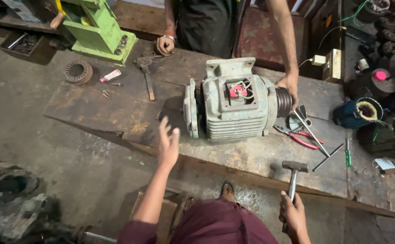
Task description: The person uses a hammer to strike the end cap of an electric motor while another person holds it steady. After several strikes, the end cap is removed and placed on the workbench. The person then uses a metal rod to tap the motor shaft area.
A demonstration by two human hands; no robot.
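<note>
A long, worn wooden workbench point(251, 156) carries a pale green electric motor point(236, 106) lying on its side, its end cover point(190, 108) facing the wearer's left and its grooved pulley point(284, 101) at the far end. Across the bench a co-worker's hand point(289, 86) rests on the pulley side of the housing, steadying it; the other hand point(164, 44) rests on the bench near a green machine base point(100, 31). The wearer's left hand point(167, 142) hovers open, fingers spread, just short of the end cover and holding nothing. The right hand point(292, 212) is closed around the handle of a steel hammer point(293, 174), head up over the bench's near edge, well clear of the motor. Any blow would go best squarely and lightly on the cover's rim, with the open hand kept out of the swing and the housing held firm. Red-handled pliers point(303, 138), a metal rod point(327, 157) and what looks like a green screwdriver point(347, 153) lie beside the pulley.
</note>
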